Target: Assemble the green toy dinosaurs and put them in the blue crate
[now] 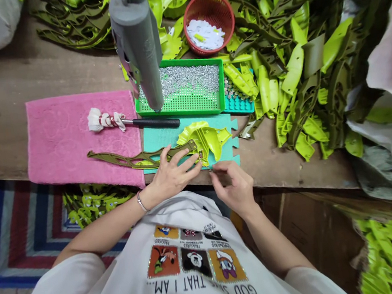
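Observation:
My left hand (174,173) lies with fingers spread over a long olive-green plastic piece (119,158) and the bright yellow-green plastic shell (198,137) joined or laid against its right end. My fingertips press near a small metallic-looking spot (200,155) on the shell. Just right of it, my right hand (234,184) is closed in a pinch by the mat's front edge; whatever small thing sits between its fingertips is too small to name. Beneath the pieces are a teal foam mat (155,135) and a pink towel (52,141).
A grey powered screwdriver (137,44) hangs over a green tray (180,107) of screws. Behind lies a black-handled tool (157,122) with a cloth-wrapped head. A red basket (191,35) holds white pieces. Plastic parts (293,68) pile up at right; a teal tray (241,105) holds small round parts.

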